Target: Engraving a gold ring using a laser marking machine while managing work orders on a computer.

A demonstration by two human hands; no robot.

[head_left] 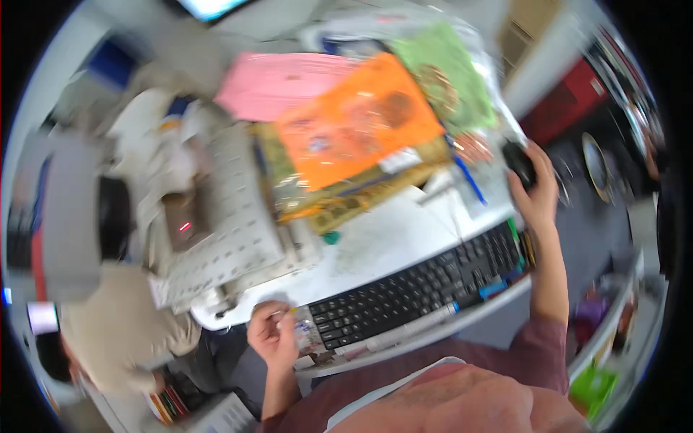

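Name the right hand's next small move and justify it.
Probably slide the rounded black computer mouse slightly left: the bare right hand curls around it, and it sits close to the right edge of the smooth white desk.

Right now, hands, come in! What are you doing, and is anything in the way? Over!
Right hand around black computer mouse. Left hand curled by left end of black keyboard, contents unclear. Blue pen left of mouse, not touching it.
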